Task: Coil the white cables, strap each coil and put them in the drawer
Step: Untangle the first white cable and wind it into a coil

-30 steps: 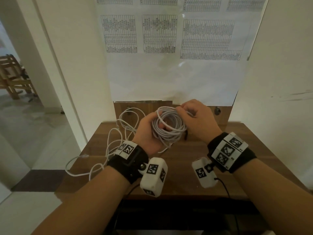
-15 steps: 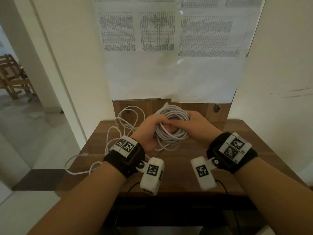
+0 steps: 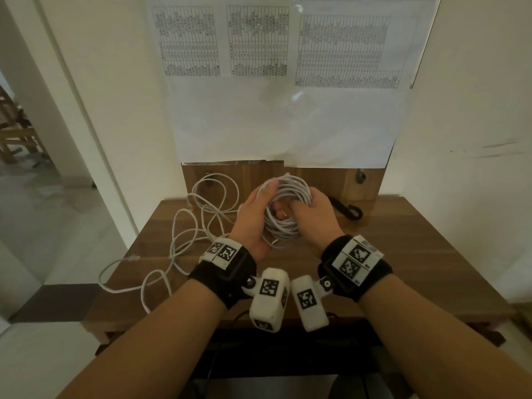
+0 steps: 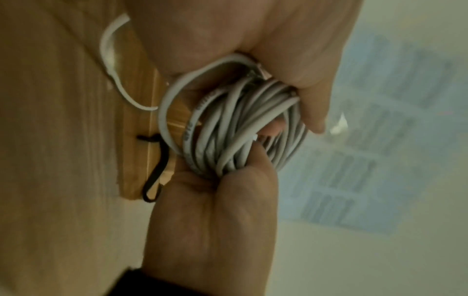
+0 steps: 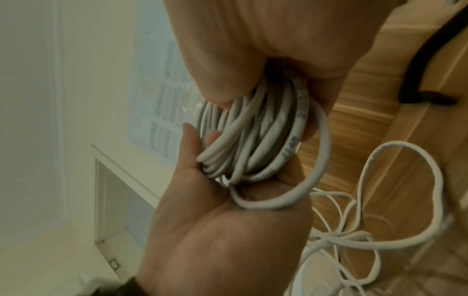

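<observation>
A coil of white cable (image 3: 289,194) is held upright above the wooden table (image 3: 403,254), between both hands. My left hand (image 3: 259,208) cradles its left side, fingers wrapped over the strands (image 4: 240,124). My right hand (image 3: 312,213) grips the right side, its thumb pressed on the loops (image 5: 253,136). A second white cable (image 3: 187,234) lies loose and tangled on the table's left part, one end hanging over the edge. A black strap (image 3: 347,210) lies on the table just right of my right hand.
A wooden back panel (image 3: 331,180) stands behind the table under sheets of paper (image 3: 288,110) on the wall. White walls close in on both sides. An open doorway (image 3: 43,168) is at the left.
My right hand slid from the coil's top to its right side, and my left hand's fingers wrapped up along the left side. The black strap now shows beside my right hand.
</observation>
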### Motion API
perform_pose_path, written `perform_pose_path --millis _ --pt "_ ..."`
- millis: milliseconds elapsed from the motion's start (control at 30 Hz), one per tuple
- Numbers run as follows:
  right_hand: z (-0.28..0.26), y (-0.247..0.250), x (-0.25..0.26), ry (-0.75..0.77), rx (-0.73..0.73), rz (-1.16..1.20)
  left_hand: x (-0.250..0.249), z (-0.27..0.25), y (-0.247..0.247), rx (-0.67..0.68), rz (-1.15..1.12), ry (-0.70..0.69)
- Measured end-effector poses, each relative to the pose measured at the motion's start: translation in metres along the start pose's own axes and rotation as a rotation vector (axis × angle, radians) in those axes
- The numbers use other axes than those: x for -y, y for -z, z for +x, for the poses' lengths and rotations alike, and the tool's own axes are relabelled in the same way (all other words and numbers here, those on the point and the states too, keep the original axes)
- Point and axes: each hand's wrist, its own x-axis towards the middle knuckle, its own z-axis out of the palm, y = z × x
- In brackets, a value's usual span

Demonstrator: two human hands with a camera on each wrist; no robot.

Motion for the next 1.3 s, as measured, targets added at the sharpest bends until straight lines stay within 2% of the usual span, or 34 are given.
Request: perform_pose_path --millis 133,300,400,500,567,633,733,800,900,967,1033,1133,1300 --pt "-0.003 0.003 -0.002 0.049 0.076 -0.001 0.001 0.004 0.003 -0.035 0.068 -0.059" --pt "-0.006 0.004 -0.003 0.085 0.05 0.011 0.003 0.007 -0.001 -0.001 -0.017 0.03" --pt "-0.005 0.004 -0.011 0.04 0.027 0.021 0.01 0.013 -0.001 -0.122 0.023 0.035" --pt "-0.006 0.007 -0.018 -0.028 0.12 0.028 0.014 0.017 0.003 -0.222 0.112 -0.056" --pt "-0.003 0.011 -0.024 -0.068 0.204 0.012 0.015 0.018 0.006 -0.223 0.135 -0.066" --pt "-0.002 0.015 -0.028 -0.085 0.211 0.024 0.019 0.017 0.008 -0.197 0.174 -0.06" --pt "0.001 0.02 -0.031 -0.029 0.122 0.015 0.027 0.016 0.007 -0.147 0.193 -0.059" --pt "0.004 0.027 -0.03 0.04 0.1 -0.082 0.03 0.015 0.01 -0.109 0.237 -0.077" --pt "0.009 0.038 -0.028 0.142 0.133 -0.276 0.028 0.014 0.014 -0.005 0.338 -0.007" --pt "0.009 0.04 -0.027 0.175 0.153 -0.324 0.024 0.013 0.012 0.01 0.409 -0.015" --pt "0.008 0.039 -0.024 0.205 0.173 -0.352 0.022 0.013 0.008 0.01 0.456 -0.052" --pt "0.009 0.039 -0.019 0.238 0.221 -0.387 0.022 0.014 0.006 0.008 0.395 -0.027" --pt "0.011 0.034 -0.018 0.299 0.244 -0.365 0.025 0.014 -0.001 -0.116 0.222 -0.027"
